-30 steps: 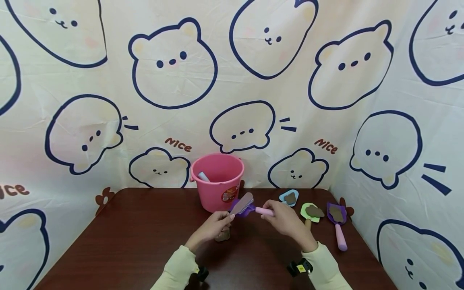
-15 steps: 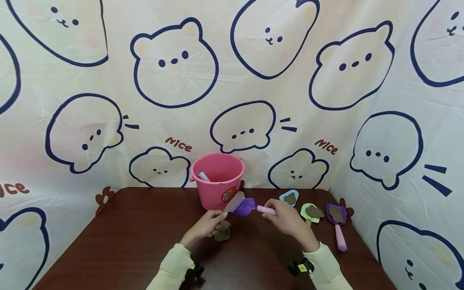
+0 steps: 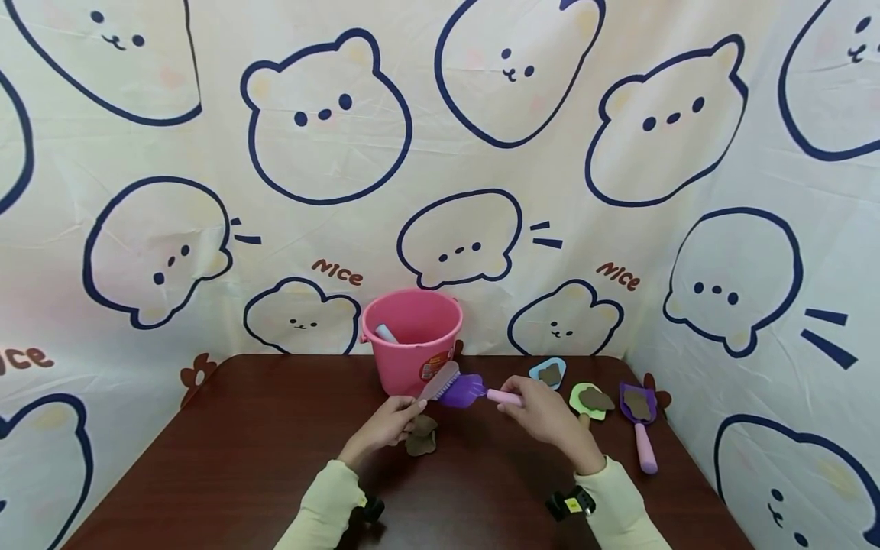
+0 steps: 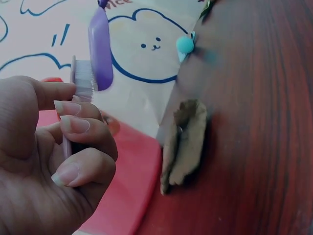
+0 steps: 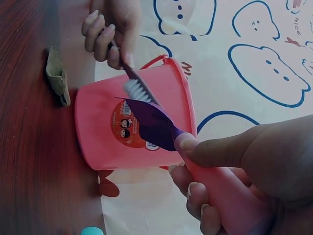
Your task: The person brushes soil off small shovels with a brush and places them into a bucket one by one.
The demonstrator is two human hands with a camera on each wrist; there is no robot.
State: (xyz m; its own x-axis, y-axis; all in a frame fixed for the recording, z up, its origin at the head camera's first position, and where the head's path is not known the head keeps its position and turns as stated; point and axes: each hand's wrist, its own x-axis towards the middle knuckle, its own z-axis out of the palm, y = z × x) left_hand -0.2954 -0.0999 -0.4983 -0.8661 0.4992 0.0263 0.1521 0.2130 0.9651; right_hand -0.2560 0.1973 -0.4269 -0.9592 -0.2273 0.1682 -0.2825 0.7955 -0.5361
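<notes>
Left grip is curled round the brush; right grip is wrapped on the shovel, thumb along it. Both tools are up in front of the bucket, bristles right at the blade; can't tell if touching. Brown scrap lies on the desk, also bucket-front. Risks, my read: hard brush stroke could twist the shovel; overreach could bump the bucket; low left grip could snag the scrap.
</notes>
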